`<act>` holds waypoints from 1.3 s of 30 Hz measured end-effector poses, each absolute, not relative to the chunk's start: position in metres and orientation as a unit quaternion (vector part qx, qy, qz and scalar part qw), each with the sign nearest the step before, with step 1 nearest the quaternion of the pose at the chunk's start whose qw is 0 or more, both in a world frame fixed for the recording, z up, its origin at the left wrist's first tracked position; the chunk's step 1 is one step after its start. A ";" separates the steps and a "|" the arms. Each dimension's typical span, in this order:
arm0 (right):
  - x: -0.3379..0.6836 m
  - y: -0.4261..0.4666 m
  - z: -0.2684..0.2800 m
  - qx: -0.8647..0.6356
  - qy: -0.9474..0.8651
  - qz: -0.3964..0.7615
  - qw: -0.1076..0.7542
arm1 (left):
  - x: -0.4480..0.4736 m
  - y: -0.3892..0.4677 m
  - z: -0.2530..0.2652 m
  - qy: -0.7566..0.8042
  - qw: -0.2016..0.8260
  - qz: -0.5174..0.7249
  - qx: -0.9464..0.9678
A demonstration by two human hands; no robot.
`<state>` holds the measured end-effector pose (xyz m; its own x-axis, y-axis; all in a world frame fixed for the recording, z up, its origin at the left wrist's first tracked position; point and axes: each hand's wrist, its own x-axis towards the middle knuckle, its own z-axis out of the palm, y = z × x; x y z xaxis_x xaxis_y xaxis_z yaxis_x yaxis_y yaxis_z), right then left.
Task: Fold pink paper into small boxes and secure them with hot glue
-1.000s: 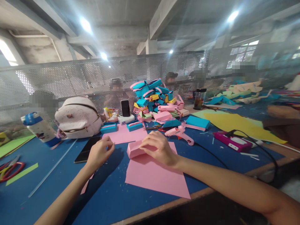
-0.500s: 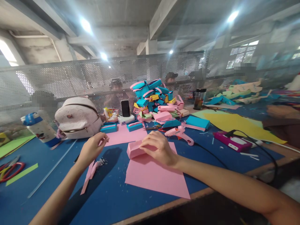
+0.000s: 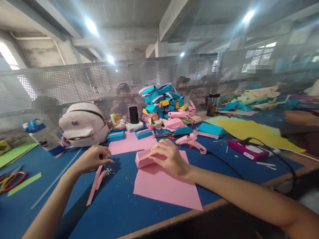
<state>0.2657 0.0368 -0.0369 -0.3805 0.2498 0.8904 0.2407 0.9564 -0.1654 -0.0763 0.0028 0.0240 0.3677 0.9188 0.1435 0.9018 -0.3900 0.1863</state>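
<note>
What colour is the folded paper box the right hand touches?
Pink. The folded paper box at the right hand shows best in the head view.

We get streaky glare from ceiling lamps between ten and eleven o'clock and between one and two, a soft shadow across the table towards eight, edge stretching, and blur around three.

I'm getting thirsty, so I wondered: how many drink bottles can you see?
2: a white-and-blue bottle left of the backpack, and a dark-lidded clear bottle right of the coloured pile. Others may be hidden.
</note>
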 end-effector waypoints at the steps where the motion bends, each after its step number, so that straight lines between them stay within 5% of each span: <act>1: 0.266 0.037 -0.037 -0.148 -0.831 0.004 0.537 | -0.077 0.003 0.025 0.556 0.033 0.102 0.824; 24: 0.265 0.036 -0.036 -0.154 -0.831 0.002 0.534 | -0.073 -0.001 0.020 0.605 -0.014 0.157 0.780; 39: 0.265 0.036 -0.036 -0.156 -0.834 0.005 0.529 | -0.068 0.002 0.021 0.523 0.056 0.210 0.824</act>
